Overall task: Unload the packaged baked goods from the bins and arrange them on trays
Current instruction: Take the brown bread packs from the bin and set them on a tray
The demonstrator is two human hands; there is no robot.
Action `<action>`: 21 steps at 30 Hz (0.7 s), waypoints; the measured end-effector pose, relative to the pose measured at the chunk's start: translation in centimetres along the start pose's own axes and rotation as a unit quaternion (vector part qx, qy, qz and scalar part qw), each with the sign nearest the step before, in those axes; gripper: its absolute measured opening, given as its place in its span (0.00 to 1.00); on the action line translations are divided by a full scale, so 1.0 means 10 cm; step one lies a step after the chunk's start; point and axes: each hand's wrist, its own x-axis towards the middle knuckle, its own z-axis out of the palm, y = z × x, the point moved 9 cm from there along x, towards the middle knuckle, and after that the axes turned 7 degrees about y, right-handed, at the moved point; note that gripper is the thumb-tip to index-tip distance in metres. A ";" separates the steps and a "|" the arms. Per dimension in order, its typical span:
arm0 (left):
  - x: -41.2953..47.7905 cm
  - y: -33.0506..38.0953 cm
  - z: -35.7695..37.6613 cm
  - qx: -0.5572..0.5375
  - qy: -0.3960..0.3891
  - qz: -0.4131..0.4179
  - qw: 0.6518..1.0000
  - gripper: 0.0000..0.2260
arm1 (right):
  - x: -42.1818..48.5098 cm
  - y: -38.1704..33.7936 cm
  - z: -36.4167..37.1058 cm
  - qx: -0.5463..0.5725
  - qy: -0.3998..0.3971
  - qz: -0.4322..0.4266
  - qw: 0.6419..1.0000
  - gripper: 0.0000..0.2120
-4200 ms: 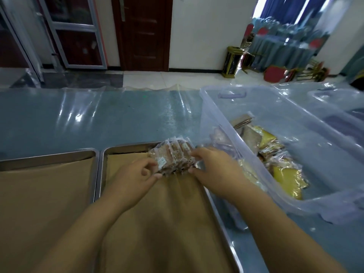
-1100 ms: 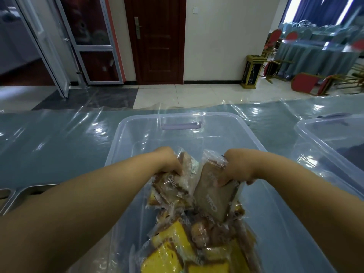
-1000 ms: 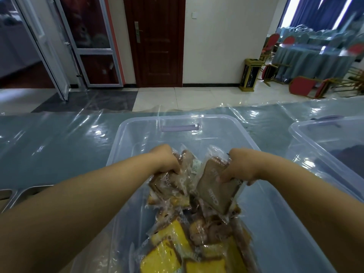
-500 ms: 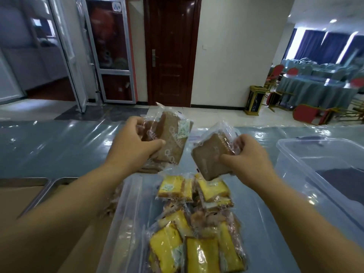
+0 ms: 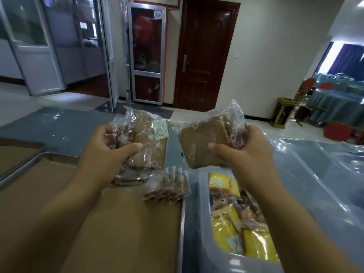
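Clamped in the left hand (image 5: 106,152), thumb across the front and fingers curled behind: a bunch of brown packets (image 5: 143,138), held upright in the air. Clear wrappers with white lettering, and a small white sachet near the bunch's upper right corner. Gripped likewise in the right hand (image 5: 244,152), thumb in front and fingers round the right edge: a single packet (image 5: 201,142), one brown slice in clear wrap, tilted a little. Level with each other, the two loads, with a narrow gap between them and no contact.

Just beneath the left palm: more brown wrappers, whether held or lying below not clear. Lower, under the left grip: a tray (image 5: 182,223) lined with brown paper (image 5: 118,223). Below and between the two grips, at the tray's far right corner: a row of packets (image 5: 167,185), on edge and leaning together.

Under the right forearm: a clear bin (image 5: 305,194), just beside the tray's right rim. Heaped along its left side, yellow packets (image 5: 224,231) with some brown ones among them. Further right of the right grip: a second bin (image 5: 348,160). Left of the left grip: the corner of a second tray (image 5: 21,166), also paper-lined, next to the first.

Beyond both grips: a table (image 5: 59,131) under a clear plastic sheet, then tiled floor and a dark door (image 5: 204,56).
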 end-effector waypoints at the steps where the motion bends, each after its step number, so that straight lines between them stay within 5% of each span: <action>1: 0.05 -0.14 -0.15 0.009 -0.003 -0.012 1.000 0.18 | -0.06 -0.04 0.17 -0.006 -0.008 0.003 1.000 0.19; 10: 0.34 -1.49 -0.89 0.109 -0.078 -0.095 0.986 0.19 | -0.70 0.24 1.57 -0.121 -0.059 0.102 0.986 0.20; 21: 0.50 -2.51 -0.76 0.194 -0.197 -0.198 0.940 0.16 | -0.90 1.19 2.33 -0.219 -0.095 0.162 0.958 0.15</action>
